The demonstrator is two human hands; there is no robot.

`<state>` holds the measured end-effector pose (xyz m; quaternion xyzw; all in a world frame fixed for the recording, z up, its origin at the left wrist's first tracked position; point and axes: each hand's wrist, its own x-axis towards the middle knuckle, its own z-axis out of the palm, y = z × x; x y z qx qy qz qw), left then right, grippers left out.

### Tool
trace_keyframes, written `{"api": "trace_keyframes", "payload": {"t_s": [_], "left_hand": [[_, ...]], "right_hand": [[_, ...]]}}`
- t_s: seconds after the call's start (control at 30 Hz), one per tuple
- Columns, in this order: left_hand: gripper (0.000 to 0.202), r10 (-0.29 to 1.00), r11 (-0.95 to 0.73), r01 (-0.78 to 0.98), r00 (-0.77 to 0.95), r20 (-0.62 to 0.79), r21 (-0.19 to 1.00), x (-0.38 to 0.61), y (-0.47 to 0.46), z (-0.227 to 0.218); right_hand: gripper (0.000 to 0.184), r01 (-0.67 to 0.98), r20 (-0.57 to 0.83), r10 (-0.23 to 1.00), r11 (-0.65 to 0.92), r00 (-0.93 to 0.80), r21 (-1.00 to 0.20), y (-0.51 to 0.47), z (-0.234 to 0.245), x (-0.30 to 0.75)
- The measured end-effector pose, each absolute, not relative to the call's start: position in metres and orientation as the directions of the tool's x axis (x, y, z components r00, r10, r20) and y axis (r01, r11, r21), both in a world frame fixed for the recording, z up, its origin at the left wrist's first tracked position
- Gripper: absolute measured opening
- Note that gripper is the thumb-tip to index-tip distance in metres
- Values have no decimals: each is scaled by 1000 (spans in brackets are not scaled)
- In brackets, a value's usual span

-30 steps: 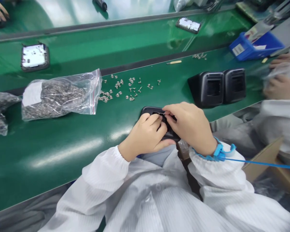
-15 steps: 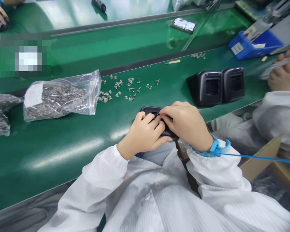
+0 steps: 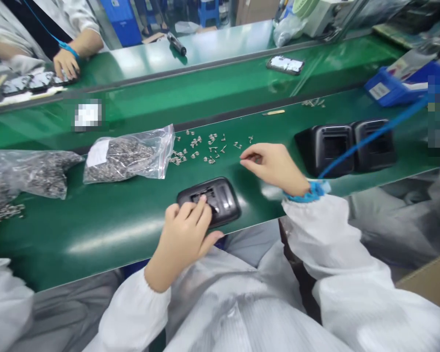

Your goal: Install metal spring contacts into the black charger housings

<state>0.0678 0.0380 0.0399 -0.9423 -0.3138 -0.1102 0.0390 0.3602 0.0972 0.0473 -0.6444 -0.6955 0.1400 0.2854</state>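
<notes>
A black plastic housing (image 3: 223, 200) lies on the green table near its front edge. My left hand (image 3: 185, 232) grips the housing's near side, fingertips pressed on its top and thumb at its edge. My right hand (image 3: 273, 164) is stretched out beyond the housing, with thumb and forefinger pinched together beside the loose metal springs (image 3: 209, 146) scattered on the table. Whether a spring sits in that pinch is too small to tell. A blue wrist strap (image 3: 310, 191) circles my right wrist, and its cord runs up to the right.
A clear bag of springs (image 3: 128, 156) lies left of the loose ones, with another bag (image 3: 25, 171) further left. Two black housings (image 3: 346, 142) stand at the right. A blue bin (image 3: 390, 88) sits at the far right. Another person's hand (image 3: 66, 63) works beyond the conveyor belt (image 3: 205, 83).
My right hand has left the housing and reached out to the loose springs. My left hand stays on the housing. The view has tilted up.
</notes>
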Motion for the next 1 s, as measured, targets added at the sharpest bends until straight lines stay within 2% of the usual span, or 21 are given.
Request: {"api": "trace_keyframes", "payload": {"t_s": [0.07,0.17,0.27,0.33,0.37,0.47,0.53,0.57,0.6,0.67,0.7,0.73,0.8,0.9,1.0], "left_hand": [[53,657,-730,682,718,230,-43,43,28,42],[51,768,-594,798,600,225,-101,8,18,40],[47,860,-436,891,453,235,-122,-20,17,38],[46,884,-349,931,364,294,-104,-28,20,40],[44,872,-312,946,320,370,-84,-26,22,42],[29,696,-330,944,253,672,-14,5,35,48],[22,557,-539,841,394,731,-42,46,51,46],[20,473,-693,717,533,701,-78,70,60,42],[17,337,-821,559,639,691,-117,94,71,37],[10,-10,-939,234,716,698,-254,140,91,22],[8,-104,-950,136,714,692,-283,160,100,15],[10,-140,-956,84,712,688,-281,175,108,8],[14,-120,-970,63,713,691,-234,194,121,-1],[17,-12,-988,100,695,719,-114,195,133,-8],[15,99,-990,140,664,741,7,186,139,-9]], "right_hand": [[9,813,176,982,156,-67,-561,122,37,352],[8,852,178,977,188,-114,-488,151,19,336],[11,892,193,977,162,-86,-422,165,4,321],[15,918,215,975,125,-44,-377,165,-3,314],[19,932,227,973,114,-35,-345,163,-5,312],[26,967,234,970,123,-69,-221,156,-7,310],[27,976,222,968,150,-113,-156,151,-7,309],[28,975,215,967,172,-139,-139,149,-6,310],[28,972,208,965,190,-160,-135,148,-6,311],[27,970,208,966,186,-151,-159,142,-5,318],[27,971,225,968,155,-112,-183,138,-5,324],[26,970,255,965,111,-54,-217,132,-4,332],[25,949,350,932,24,92,-313,114,-2,355],[21,893,484,820,-70,306,-445,78,7,401],[17,831,540,653,-275,531,-485,49,24,453]]}}
